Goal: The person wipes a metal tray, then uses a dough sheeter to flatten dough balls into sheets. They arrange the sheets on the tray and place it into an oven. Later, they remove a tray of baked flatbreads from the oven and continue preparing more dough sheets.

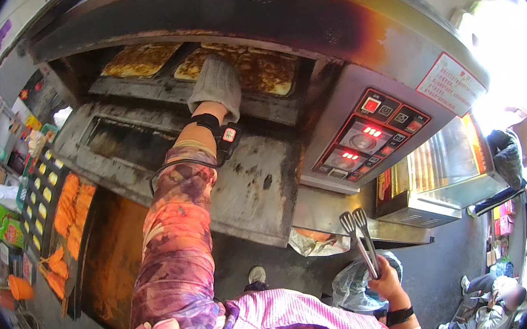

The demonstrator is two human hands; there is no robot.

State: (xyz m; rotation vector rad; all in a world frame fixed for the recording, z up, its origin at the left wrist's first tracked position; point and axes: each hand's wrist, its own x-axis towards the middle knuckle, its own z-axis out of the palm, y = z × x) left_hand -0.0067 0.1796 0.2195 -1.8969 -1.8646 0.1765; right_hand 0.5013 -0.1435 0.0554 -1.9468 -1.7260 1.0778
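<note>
My left hand (216,84), in a thick pale cloth glove, reaches over the lowered door into a deck oven (221,20). It is at the near edge of a tray of browned flat baked food (269,73). The glove's fingers are hidden, so I cannot see whether they grip the tray. A second tray with a browned top (140,60) lies farther left in the oven. Low on the right, my right hand (388,280) is closed around the handles of metal tongs (364,241). The tongs' slotted tips point up, apart, with nothing between them.
The scorched oven door (250,189) lies under my left forearm. A lit control panel (370,133) is right of the opening, with a glass display case (448,163) beyond. Black trays with orange cloths (73,209) stand left. A seated person (491,307) is at lower right.
</note>
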